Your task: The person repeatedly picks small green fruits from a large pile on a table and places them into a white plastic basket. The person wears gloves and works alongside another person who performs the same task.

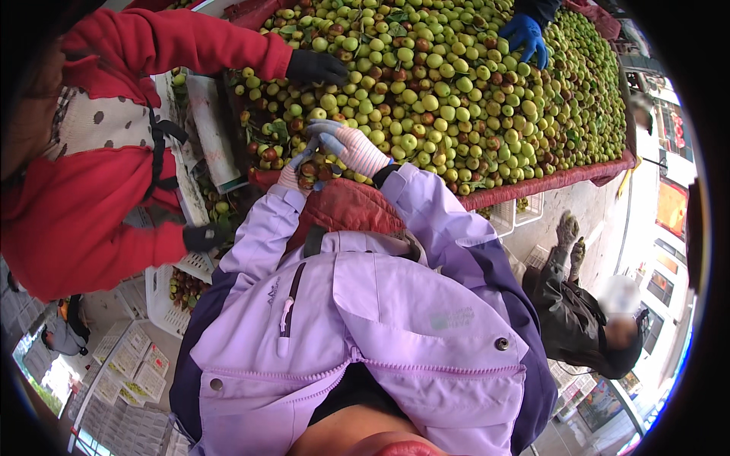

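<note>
A large heap of jujubes (433,102), mostly green with some brown-red, lies before me. Both my hands are at its near left edge, in striped gloves with blue-grey fingertips. My left hand (293,174) is cupped around a few brown jujubes (309,169), its thumb showing below them. Palm down, my right hand (356,149) reaches over the near fruit, its fingertips close to those of the left. Whether it grips a jujube is hidden under its fingers.
Red cloth (513,185) edges the heap. At left, a person in red (131,51) has a black-gloved hand (316,67) on the fruit. Another person's blue glove (526,40) rests at the far side. A white crate (162,296) of jujubes stands lower left; a person in dark clothing (570,319) is at right.
</note>
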Demonstrator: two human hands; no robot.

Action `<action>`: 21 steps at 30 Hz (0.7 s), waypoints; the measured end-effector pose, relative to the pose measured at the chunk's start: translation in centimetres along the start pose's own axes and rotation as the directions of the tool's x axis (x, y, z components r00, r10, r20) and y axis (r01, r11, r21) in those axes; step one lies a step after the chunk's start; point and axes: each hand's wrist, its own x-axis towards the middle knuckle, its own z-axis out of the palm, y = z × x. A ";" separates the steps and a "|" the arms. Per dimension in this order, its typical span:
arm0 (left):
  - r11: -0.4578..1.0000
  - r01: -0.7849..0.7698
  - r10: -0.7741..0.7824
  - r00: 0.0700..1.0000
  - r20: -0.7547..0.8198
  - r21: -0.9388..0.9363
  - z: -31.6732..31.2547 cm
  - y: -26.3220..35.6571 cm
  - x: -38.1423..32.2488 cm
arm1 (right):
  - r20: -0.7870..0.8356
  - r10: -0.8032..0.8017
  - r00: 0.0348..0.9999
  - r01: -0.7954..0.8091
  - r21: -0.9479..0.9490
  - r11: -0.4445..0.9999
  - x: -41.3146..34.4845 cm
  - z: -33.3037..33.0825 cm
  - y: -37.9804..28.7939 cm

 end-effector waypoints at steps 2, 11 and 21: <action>0.996 -0.091 0.088 0.936 -0.340 0.006 0.1 0.2 0.1 | -0.026 0.015 1.000 -0.013 0.100 0.995 0.8 0.1 -0.2; 1.000 0.007 -0.008 0.998 0.069 0.007 -1.5 0.6 -2.7 | -0.495 0.413 0.764 -0.631 -0.706 0.322 2.7 -6.9 4.1; 0.984 -0.150 0.151 0.989 -0.001 -0.090 -1.6 4.1 -6.1 | -0.421 0.537 0.731 -0.584 -0.793 0.173 1.0 -8.2 5.3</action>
